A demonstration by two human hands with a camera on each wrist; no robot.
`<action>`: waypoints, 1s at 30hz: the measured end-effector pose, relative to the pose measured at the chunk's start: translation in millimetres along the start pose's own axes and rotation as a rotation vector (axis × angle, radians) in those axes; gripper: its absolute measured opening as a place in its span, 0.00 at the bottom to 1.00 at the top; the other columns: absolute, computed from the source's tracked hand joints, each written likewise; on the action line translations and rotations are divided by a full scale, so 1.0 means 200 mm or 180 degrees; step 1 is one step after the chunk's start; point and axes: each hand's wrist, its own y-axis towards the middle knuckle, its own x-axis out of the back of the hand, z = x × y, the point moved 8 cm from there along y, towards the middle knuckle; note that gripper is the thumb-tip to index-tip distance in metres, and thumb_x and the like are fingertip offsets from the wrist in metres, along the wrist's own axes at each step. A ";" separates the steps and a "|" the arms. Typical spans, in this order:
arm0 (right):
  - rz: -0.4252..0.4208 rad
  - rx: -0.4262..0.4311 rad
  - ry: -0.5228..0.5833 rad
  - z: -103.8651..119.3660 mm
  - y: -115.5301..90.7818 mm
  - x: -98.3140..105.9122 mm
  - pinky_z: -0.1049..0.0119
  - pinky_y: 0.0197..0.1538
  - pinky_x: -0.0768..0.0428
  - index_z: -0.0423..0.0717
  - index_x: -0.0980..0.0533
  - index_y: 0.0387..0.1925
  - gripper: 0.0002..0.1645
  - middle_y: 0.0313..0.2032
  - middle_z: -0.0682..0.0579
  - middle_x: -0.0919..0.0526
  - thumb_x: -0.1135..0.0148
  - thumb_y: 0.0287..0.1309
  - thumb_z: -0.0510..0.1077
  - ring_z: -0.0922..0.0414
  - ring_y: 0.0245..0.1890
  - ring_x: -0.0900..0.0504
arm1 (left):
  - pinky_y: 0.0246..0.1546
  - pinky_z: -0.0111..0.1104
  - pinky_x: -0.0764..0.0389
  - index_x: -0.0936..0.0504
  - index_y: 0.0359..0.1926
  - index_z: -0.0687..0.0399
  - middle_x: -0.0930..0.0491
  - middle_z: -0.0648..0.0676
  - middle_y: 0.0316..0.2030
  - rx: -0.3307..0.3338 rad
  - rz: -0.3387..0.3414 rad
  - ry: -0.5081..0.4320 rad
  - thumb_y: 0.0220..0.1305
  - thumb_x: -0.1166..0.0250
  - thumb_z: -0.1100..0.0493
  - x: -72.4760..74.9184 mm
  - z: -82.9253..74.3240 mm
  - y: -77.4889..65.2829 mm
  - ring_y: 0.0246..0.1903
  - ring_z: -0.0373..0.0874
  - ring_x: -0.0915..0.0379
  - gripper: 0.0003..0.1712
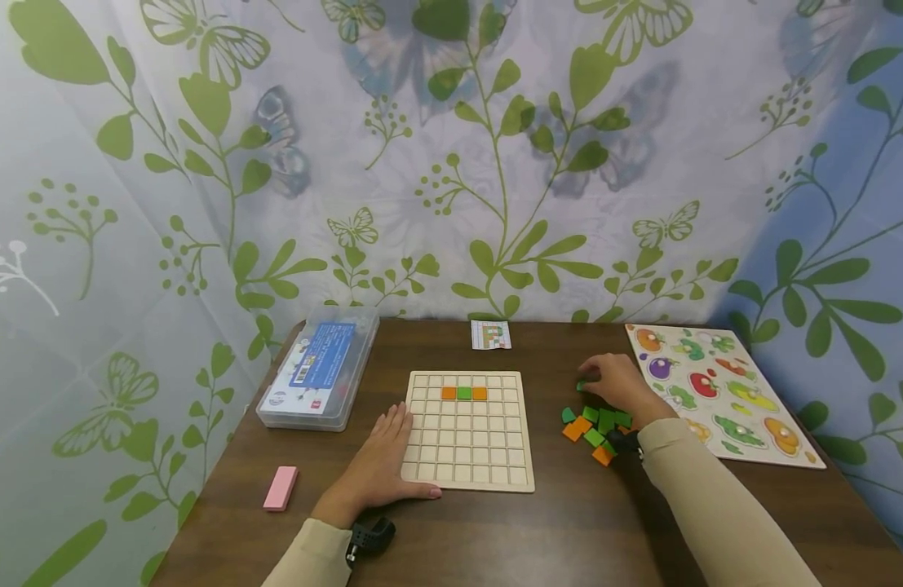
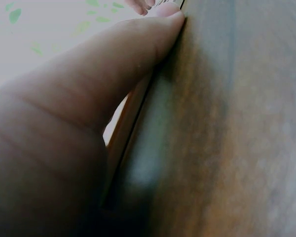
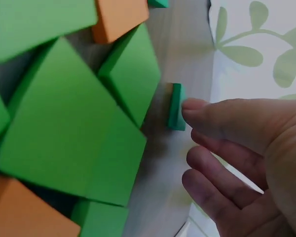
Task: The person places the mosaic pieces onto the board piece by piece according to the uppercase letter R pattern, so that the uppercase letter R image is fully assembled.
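In the head view, my left hand (image 1: pixel 381 465) lies with straight fingers along the left edge of a pale wooden grid board (image 1: pixel 468 487). Its thumb stretches out near the board's front edge. Two orange square tiles and one green tile (image 1: pixel 464 393) sit in a row near the board's top. On the right, my right hand (image 1: pixel 620 381) pinches a small dark green piece (image 3: pixel 176 107) at its fingertips, beyond a loose pile of green and orange tiles (image 1: pixel 594 438). The right wrist view shows the thumb tip against that piece; the fingers' contact is partly hidden.
A clear plastic case (image 1: pixel 315 371) with a blue label stands at the back left. Nearer me lies a pink block (image 1: pixel 281 488). A small printed pattern card (image 1: pixel 490 335) is behind the board. The vegetable puzzle board (image 1: pixel 730 395) lies at the right, beside my right forearm.
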 end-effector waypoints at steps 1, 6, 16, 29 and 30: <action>0.0025 0.0028 -0.0008 0.00 0.00 0.00 0.42 0.52 0.17 0.35 0.14 0.49 0.14 0.47 0.39 0.12 0.26 0.62 0.32 0.40 0.49 0.14 | 0.77 0.52 0.55 0.51 0.81 0.71 0.56 0.70 0.81 -0.0001 0.0001 -0.0011 0.46 0.35 0.12 0.00 0.00 0.00 0.80 0.63 0.62 0.84; 0.0156 0.0124 -0.0015 -0.01 0.03 -0.02 0.43 0.52 0.17 0.38 0.12 0.47 0.12 0.44 0.42 0.12 0.26 0.60 0.31 0.43 0.46 0.14 | 0.77 0.53 0.54 0.50 0.81 0.71 0.55 0.70 0.81 0.0007 -0.0002 -0.0009 0.47 0.35 0.12 -0.01 0.00 0.00 0.80 0.63 0.62 0.83; 0.0172 0.0106 -0.0089 -0.03 0.03 -0.03 0.45 0.51 0.16 0.41 0.11 0.41 0.09 0.40 0.48 0.12 0.24 0.59 0.31 0.46 0.44 0.13 | 0.77 0.54 0.54 0.50 0.81 0.72 0.55 0.70 0.81 -0.0018 -0.0012 -0.0024 0.47 0.34 0.12 0.00 -0.01 0.00 0.80 0.64 0.62 0.83; 0.0222 0.0042 0.0041 -0.05 0.04 -0.02 0.48 0.46 0.16 0.44 0.14 0.36 0.07 0.33 0.55 0.14 0.20 0.57 0.36 0.51 0.37 0.16 | 0.77 0.54 0.54 0.50 0.81 0.72 0.56 0.70 0.81 -0.0001 0.0017 -0.0001 0.48 0.34 0.13 0.00 -0.01 0.00 0.80 0.63 0.62 0.83; 0.0230 0.0041 0.0066 -0.05 0.04 -0.02 0.48 0.46 0.16 0.44 0.14 0.36 0.08 0.33 0.55 0.14 0.20 0.57 0.36 0.51 0.37 0.16 | 0.77 0.54 0.54 0.50 0.81 0.72 0.56 0.70 0.81 0.0000 0.0008 -0.0004 0.48 0.34 0.13 0.00 -0.01 0.00 0.80 0.63 0.62 0.82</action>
